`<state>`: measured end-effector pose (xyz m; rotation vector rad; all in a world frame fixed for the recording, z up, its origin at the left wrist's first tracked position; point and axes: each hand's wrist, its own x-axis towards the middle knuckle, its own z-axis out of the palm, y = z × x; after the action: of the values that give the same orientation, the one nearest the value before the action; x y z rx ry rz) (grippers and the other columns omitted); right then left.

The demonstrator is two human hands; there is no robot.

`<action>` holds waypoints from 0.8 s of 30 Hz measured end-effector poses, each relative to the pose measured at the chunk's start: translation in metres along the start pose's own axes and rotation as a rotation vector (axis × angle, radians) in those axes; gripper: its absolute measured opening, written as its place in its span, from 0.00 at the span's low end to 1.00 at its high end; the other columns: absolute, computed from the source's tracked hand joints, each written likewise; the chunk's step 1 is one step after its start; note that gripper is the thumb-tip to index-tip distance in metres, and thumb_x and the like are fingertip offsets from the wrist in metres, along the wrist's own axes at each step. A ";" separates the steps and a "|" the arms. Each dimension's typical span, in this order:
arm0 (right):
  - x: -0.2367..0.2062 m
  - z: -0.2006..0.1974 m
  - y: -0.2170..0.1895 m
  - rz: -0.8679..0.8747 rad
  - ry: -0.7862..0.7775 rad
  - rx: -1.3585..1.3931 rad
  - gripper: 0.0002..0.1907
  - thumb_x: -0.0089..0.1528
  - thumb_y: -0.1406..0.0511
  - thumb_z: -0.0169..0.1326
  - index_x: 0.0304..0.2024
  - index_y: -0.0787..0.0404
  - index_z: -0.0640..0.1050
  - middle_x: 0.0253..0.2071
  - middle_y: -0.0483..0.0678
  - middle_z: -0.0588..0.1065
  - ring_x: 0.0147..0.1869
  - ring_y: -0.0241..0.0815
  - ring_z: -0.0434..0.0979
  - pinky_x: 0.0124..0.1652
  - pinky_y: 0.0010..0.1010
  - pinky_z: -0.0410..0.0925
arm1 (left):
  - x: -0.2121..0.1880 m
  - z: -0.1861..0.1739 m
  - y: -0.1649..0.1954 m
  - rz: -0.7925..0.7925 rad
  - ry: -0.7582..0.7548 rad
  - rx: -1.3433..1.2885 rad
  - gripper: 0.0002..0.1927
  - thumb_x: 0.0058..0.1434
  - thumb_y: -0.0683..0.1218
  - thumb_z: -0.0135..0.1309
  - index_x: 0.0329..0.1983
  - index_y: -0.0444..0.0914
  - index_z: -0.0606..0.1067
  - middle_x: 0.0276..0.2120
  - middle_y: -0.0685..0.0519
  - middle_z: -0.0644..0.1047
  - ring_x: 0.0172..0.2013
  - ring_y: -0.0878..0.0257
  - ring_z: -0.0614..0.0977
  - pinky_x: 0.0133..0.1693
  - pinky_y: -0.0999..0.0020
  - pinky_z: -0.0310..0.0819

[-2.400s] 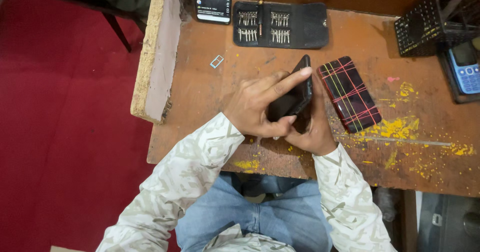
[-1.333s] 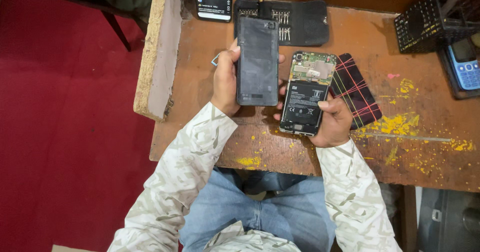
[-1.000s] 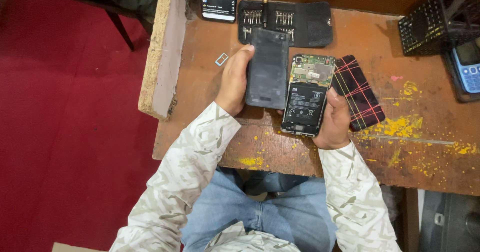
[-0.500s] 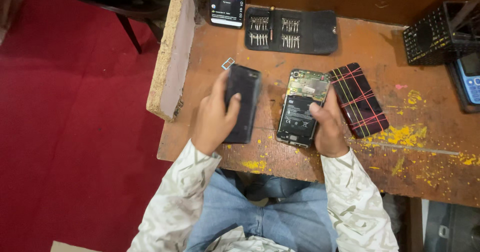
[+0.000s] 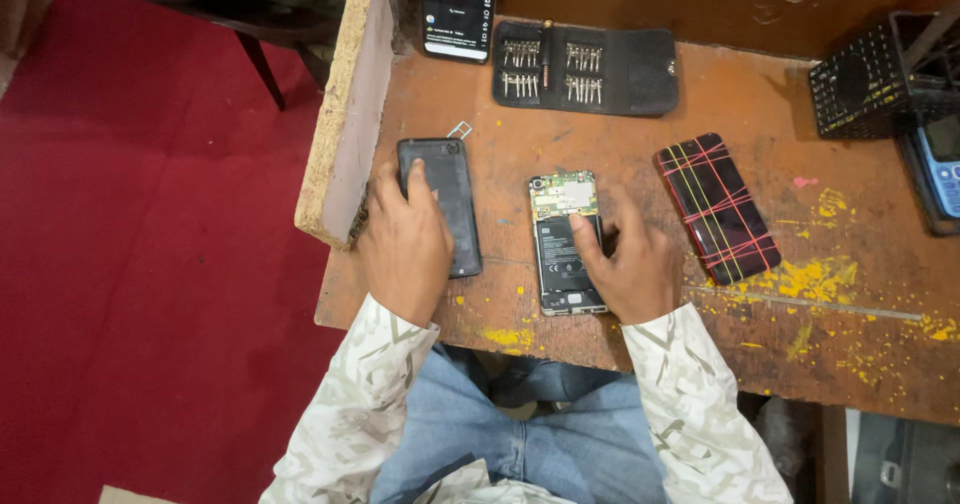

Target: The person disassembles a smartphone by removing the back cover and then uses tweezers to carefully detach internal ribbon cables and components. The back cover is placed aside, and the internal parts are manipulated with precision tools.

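My left hand [image 5: 405,239] lies flat on a black phone back cover [image 5: 447,196] that rests on the wooden table [image 5: 620,144] near its left edge. To its right lies an opened phone [image 5: 563,236], its circuit board and black battery showing. My right hand [image 5: 628,264] rests on the phone's right side, thumb on the battery. Both things lie flat on the table.
A red plaid phone case [image 5: 716,207] lies right of my right hand. A black screwdriver bit kit [image 5: 585,66] lies open at the back, beside a phone [image 5: 458,9] with a lit screen. A small metal tray piece [image 5: 460,129], black mesh basket [image 5: 875,79], keypad phone [image 5: 938,169], wooden board [image 5: 345,104].
The cover and the opened phone were held up apart in my hands. Both have come down onto the table, the cover to the left, and my hands now rest on them.
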<state>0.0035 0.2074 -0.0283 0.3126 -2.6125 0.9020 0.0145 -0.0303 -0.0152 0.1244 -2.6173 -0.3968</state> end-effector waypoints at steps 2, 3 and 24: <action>-0.002 -0.003 -0.002 -0.011 0.012 -0.098 0.21 0.65 0.55 0.60 0.56 0.57 0.78 0.23 0.49 0.77 0.25 0.49 0.79 0.27 0.40 0.68 | -0.001 -0.001 -0.002 -0.005 -0.024 0.007 0.22 0.56 0.37 0.54 0.56 0.29 0.73 0.56 0.36 0.70 0.52 0.40 0.76 0.43 0.54 0.78; -0.004 -0.004 -0.002 -0.018 0.022 -0.149 0.21 0.64 0.54 0.60 0.54 0.58 0.80 0.22 0.49 0.76 0.25 0.49 0.78 0.27 0.41 0.68 | -0.003 -0.002 -0.003 -0.007 -0.036 -0.007 0.23 0.53 0.35 0.54 0.54 0.28 0.73 0.57 0.35 0.69 0.53 0.39 0.76 0.44 0.54 0.77; -0.097 -0.154 -0.066 -0.332 -0.320 -0.293 0.25 0.55 0.60 0.66 0.53 0.59 0.80 0.32 0.45 0.80 0.35 0.44 0.81 0.39 0.38 0.70 | 0.039 0.010 0.002 0.467 0.021 -0.029 0.19 0.61 0.40 0.48 0.55 0.32 0.76 0.53 0.48 0.77 0.46 0.52 0.74 0.46 0.59 0.69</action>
<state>0.1529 0.2623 0.0821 0.8378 -2.8050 0.3749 -0.0247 -0.0325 -0.0052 -0.4799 -2.5131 -0.2632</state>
